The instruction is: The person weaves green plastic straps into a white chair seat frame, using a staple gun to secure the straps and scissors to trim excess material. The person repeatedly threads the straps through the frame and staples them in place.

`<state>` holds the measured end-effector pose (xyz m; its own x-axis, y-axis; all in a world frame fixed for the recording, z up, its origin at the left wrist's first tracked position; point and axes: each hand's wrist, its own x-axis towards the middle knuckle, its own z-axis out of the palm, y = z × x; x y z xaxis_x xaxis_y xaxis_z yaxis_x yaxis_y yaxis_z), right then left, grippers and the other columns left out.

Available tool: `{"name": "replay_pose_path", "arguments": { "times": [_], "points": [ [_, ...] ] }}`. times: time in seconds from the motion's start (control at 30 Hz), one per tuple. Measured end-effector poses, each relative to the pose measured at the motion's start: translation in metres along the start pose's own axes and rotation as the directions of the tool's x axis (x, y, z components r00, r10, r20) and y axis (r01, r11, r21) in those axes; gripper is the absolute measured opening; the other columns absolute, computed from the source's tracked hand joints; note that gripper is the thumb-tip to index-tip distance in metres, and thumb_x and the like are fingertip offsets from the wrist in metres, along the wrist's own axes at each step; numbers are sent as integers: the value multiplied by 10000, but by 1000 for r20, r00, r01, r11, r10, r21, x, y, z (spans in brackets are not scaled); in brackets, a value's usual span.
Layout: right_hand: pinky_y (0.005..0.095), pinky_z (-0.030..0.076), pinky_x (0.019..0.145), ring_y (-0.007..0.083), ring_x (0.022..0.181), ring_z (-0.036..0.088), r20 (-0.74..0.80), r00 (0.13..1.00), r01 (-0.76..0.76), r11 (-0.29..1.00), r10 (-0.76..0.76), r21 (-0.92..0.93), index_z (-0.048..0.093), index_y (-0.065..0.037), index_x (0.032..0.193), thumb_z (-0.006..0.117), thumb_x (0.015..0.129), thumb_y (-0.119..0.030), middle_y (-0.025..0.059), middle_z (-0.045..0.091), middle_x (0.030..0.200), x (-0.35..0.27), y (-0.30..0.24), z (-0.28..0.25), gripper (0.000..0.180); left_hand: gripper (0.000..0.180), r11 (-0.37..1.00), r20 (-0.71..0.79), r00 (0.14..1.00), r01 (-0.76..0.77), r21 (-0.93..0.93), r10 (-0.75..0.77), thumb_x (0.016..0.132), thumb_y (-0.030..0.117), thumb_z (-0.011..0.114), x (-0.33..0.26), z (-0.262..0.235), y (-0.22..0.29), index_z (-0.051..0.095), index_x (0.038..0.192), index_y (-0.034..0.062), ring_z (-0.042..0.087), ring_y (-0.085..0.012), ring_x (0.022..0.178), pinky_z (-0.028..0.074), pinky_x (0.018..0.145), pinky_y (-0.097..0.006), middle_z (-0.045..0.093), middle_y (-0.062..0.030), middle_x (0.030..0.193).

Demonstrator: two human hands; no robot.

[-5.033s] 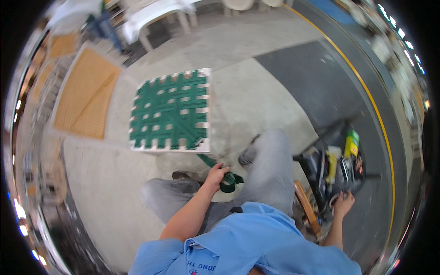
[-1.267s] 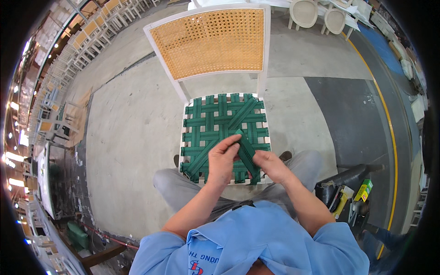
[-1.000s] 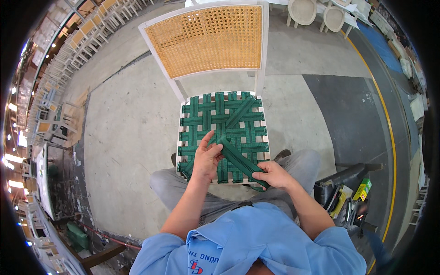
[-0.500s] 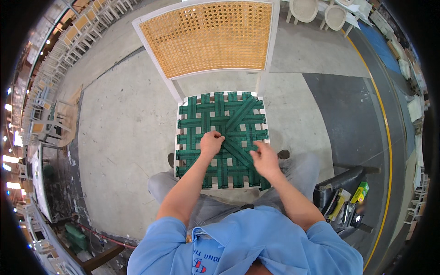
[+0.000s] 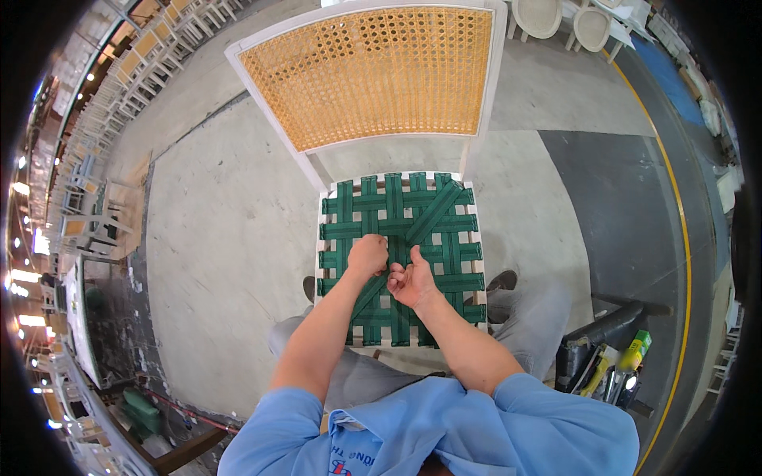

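Observation:
A white-framed chair (image 5: 494, 79) faces me, with a woven cane back (image 5: 373, 79) and a seat of crossed green webbing (image 5: 468, 282). One green webbing strap (image 5: 435, 213) slants from the seat's far right corner toward its middle; a slanting length also shows below my hands, toward the near left. Over the middle of the seat, my left hand (image 5: 368, 256) is closed, fingers pinching the strap, whose gripped part is hidden. Close beside it, my right hand (image 5: 412, 282) is turned partly palm up, thumb raised and apart from loosely curled fingers, nothing visible in it.
To my right, a black holder (image 5: 587, 337) carries tools and a green-yellow box (image 5: 636, 349). Rows of chairs (image 5: 143, 59) line the far left; round pale seats (image 5: 536, 16) stand at the far right. A white-topped table (image 5: 82, 321) is at the left.
My right hand has moved left to beside my left hand and turned palm up. The slanting strap length that ran toward the near right now shows toward the near left.

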<state>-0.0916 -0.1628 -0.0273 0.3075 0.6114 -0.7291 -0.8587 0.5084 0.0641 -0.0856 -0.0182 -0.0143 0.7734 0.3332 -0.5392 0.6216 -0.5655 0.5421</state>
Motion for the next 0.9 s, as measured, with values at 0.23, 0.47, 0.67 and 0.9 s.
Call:
{"name": "replay_pose_path", "arguments": {
  "times": [0.23,0.47,0.67,0.9],
  "points": [
    [233,426,507,103,558,470,16,984,-179,981,179,67,470,7,1007,519,916,-708,-12,508,696,14,-8,8,723,339,909,463,786,305,284,-409,977,162,437,52,-14,6,694,936,-55,708,-286,673,591,595,-428,732,-177,859],
    [262,482,554,134,602,532,80,981,-179,984,178,1,488,1,1101,571,916,-660,12,542,760,9,-26,0,692,298,948,323,909,182,262,-263,930,118,469,42,-7,30,717,847,-24,704,-245,630,590,605,-394,731,-133,770],
    [401,520,793,266,875,609,287,905,273,-88,-314,-958,524,-52,1317,736,873,-397,121,591,975,-87,17,-33,601,283,994,-232,967,-99,34,105,902,158,525,-1,-36,8,719,791,-16,711,-243,610,580,663,-369,705,-149,668],
    [473,479,896,357,1068,573,531,739,117,-697,-414,-707,572,-45,1155,805,787,-362,161,566,1100,-128,-4,-66,538,286,827,-550,817,-425,-368,175,1025,194,508,-44,-165,45,653,857,14,510,-113,468,435,468,-295,536,-9,556]
  ]
}}
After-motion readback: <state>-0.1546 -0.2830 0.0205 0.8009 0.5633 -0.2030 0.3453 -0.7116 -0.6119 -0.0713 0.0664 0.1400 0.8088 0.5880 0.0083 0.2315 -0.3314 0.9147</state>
